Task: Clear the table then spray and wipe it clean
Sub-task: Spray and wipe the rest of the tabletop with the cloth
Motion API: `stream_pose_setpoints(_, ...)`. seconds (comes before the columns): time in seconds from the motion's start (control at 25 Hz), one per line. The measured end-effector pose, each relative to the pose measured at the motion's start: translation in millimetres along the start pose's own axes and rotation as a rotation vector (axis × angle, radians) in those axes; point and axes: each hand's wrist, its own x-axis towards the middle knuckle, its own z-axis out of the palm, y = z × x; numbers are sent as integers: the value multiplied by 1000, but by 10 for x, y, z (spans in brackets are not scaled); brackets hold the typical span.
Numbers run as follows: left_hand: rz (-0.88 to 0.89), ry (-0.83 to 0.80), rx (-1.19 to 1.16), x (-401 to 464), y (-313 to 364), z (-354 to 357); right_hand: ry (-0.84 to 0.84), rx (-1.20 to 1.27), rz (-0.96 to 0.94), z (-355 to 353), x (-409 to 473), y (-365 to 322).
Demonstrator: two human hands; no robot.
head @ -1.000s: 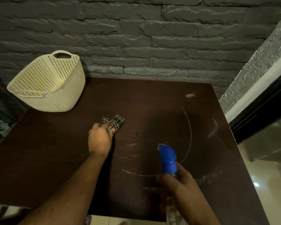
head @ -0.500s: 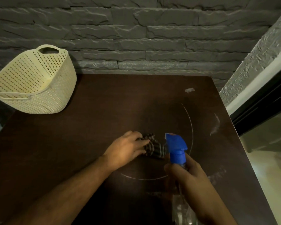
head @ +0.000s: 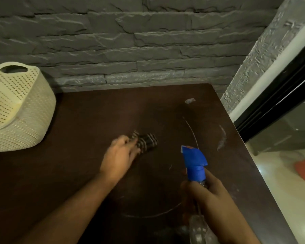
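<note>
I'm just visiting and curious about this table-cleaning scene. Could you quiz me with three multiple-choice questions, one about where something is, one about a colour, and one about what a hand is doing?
1. Where does the cream basket stand?
A. At the table's far left, near the stone wall
B. At the table's right edge
C. On the floor

2. What colour is the spray bottle head?
A. Red
B. Blue
C. White

3. What is the left hand doing?
A. Hanging idle off the table
B. Lifting the basket
C. Pressing a checked cloth on the table

Answers:
1. A, the basket sits at the far-left corner, by the wall.
2. B, the trigger head above the right hand is bright blue.
3. C, its fingers lie on the cloth, which is flat on the dark tabletop near pale streaks.
</note>
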Motion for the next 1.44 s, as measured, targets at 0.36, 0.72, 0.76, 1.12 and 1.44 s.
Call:
stream_pose_setpoints(0.36, -184, -73, -16, 1018, 305, 207, 99, 0, 45, 37, 206, -22)
stream_pose_setpoints(0.72, 17, -174, -98, 724, 297, 195, 143, -24, -28, 71, 183, -129)
stream_pose_setpoints(0.76, -89, -156, -91, 748, 315, 187, 146, -24, -25, 82, 181, -131)
stream_pose_setpoints(1.12, -145, -90, -89, 741, -148, 0, 132, -1, -28, 243, 117, -112)
stream_pose_setpoints(1.44, 422, -194, -85, -296, -667, -151, 83, -12, 19, 480, 12, -107)
